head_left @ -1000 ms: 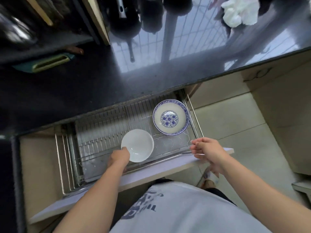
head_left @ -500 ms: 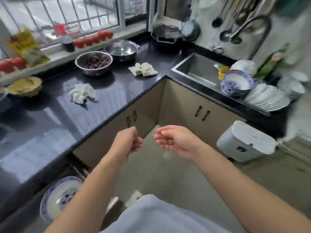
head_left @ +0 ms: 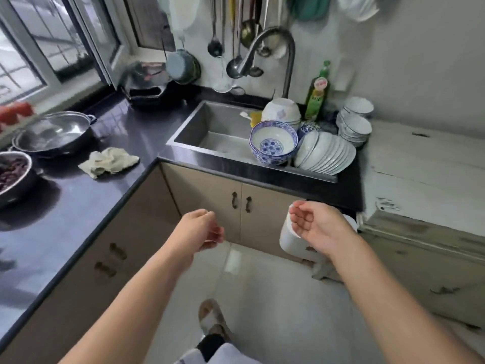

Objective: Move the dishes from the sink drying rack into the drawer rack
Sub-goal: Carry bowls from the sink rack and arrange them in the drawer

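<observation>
At the sink's (head_left: 210, 122) right end, dishes stand in the drying rack. A blue-patterned bowl (head_left: 273, 143) faces me, with a row of white plates (head_left: 328, 153) on edge to its right. An upturned white bowl (head_left: 282, 110) sits behind, and stacked small bowls (head_left: 354, 124) stand further right. My left hand (head_left: 199, 231) and my right hand (head_left: 315, 227) hang in front of the sink cabinet, fingers loosely curled, holding nothing. The drawer rack is out of view.
A dark L-shaped counter (head_left: 91, 206) runs along the left, carrying a steel wok (head_left: 52, 135), a bowl of dark fruit (head_left: 10, 172) and a crumpled cloth (head_left: 109, 161). A white bin (head_left: 294, 243) stands below the sink. A white chest (head_left: 425, 179) is at the right.
One second ago my left hand set a white bowl into the drawer rack while the right held the drawer front. Both hands have let go, and my view has turned to the sink.
</observation>
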`<action>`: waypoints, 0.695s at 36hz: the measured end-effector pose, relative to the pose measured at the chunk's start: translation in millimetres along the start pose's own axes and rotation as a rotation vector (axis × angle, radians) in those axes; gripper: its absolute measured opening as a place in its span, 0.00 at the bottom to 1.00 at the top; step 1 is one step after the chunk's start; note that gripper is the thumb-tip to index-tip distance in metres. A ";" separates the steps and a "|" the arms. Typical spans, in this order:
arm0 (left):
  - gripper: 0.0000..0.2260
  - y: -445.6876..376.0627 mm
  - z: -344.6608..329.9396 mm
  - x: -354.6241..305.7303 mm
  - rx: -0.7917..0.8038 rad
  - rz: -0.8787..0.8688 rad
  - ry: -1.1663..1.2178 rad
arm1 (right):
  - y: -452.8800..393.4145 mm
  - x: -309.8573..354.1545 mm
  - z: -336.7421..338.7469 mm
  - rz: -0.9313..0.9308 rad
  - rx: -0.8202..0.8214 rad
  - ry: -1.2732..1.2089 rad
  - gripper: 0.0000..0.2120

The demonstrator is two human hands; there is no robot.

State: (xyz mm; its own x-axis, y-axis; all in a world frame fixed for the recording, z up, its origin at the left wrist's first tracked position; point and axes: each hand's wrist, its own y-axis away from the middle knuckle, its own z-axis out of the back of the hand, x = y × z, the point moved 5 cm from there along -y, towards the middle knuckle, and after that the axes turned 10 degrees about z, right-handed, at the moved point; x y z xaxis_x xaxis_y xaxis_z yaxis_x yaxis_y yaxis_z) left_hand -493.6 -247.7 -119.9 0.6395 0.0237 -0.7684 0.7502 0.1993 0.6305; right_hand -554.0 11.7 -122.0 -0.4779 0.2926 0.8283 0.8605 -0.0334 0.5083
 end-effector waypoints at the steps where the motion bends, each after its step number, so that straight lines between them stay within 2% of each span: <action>1: 0.06 -8.1 0.8 -4.2 0.006 0.001 -0.003 | -7.3 2.1 -2.4 0.000 0.011 0.004 0.11; 6: 0.06 -75.9 6.0 -46.6 0.030 0.000 0.045 | -69.9 28.8 -21.3 0.060 0.034 0.069 0.09; 12: 0.04 -155.1 -1.3 -99.0 0.063 0.024 -0.001 | -147.6 43.9 -16.1 0.084 -0.079 0.186 0.08; 15: 0.03 -172.5 -11.5 -108.5 0.086 0.059 -0.023 | -166.7 37.3 -1.6 0.029 -0.141 0.331 0.08; 20: 0.05 -198.7 -18.1 -121.1 0.114 0.096 -0.018 | -227.9 47.8 2.3 -0.052 -0.129 0.638 0.07; 22: 0.04 -210.9 -14.7 -121.6 0.088 0.109 -0.029 | -264.5 67.1 -1.9 -0.008 -0.126 0.748 0.06; 25: 0.04 -222.1 -8.2 -119.6 -0.015 0.132 0.027 | -316.7 108.6 -15.0 0.159 -0.126 0.958 0.06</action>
State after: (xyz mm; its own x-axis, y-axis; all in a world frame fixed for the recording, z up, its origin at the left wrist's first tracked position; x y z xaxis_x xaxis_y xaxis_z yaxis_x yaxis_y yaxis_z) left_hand -738.1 -286.7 -168.9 0.7277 0.0767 -0.6816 0.6570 0.2073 0.7248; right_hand -881.1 39.7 -189.4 -0.3472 -0.6220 0.7018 0.9286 -0.1238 0.3497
